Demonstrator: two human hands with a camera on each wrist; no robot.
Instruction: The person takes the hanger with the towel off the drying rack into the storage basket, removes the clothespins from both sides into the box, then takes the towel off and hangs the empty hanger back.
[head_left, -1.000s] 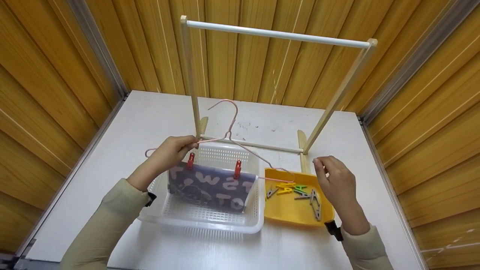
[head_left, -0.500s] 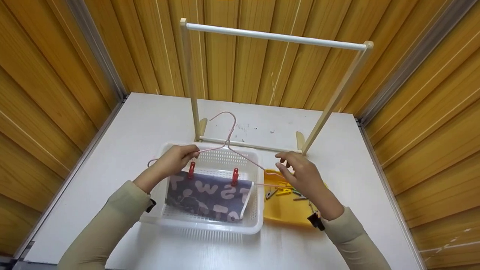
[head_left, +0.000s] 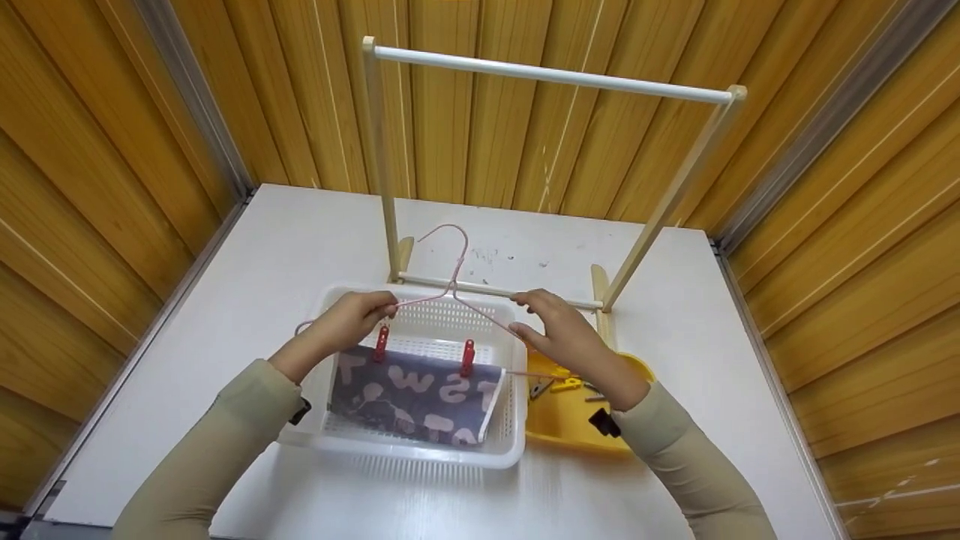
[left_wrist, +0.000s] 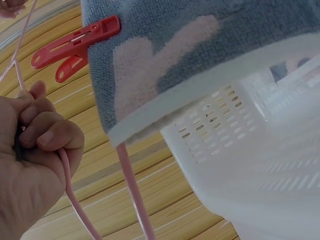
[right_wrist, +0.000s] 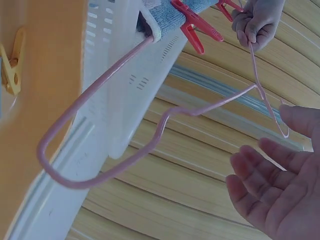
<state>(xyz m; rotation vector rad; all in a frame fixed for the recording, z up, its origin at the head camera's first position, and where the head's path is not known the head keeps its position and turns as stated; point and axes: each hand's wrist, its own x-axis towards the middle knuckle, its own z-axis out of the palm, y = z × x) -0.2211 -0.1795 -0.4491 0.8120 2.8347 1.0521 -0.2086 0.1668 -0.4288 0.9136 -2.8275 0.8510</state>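
Observation:
A pink wire clothes hanger (head_left: 454,283) is held up over the white basket (head_left: 420,456). My left hand (head_left: 352,315) grips its left shoulder, fingers curled round the wire in the left wrist view. A grey-blue towel (head_left: 416,397) with pale letters hangs folded over the hanger's lower bar. Two red clothespins, a left one (head_left: 381,343) and a right one (head_left: 468,358), clip it there. My right hand (head_left: 562,330) is beside the hanger's right shoulder. In the right wrist view its fingers (right_wrist: 270,172) are spread and apart from the wire (right_wrist: 220,102).
Behind the basket stands a wooden rack with a white top rod (head_left: 555,73). To the right, a yellow tray (head_left: 570,427) holds several clothespins, partly hidden by my right arm. Wood-patterned walls (head_left: 480,135) enclose the white table (head_left: 300,232).
My right hand has moved left from beyond the yellow tray to the hanger's right shoulder. The left hand has lowered the hanger and towel slightly.

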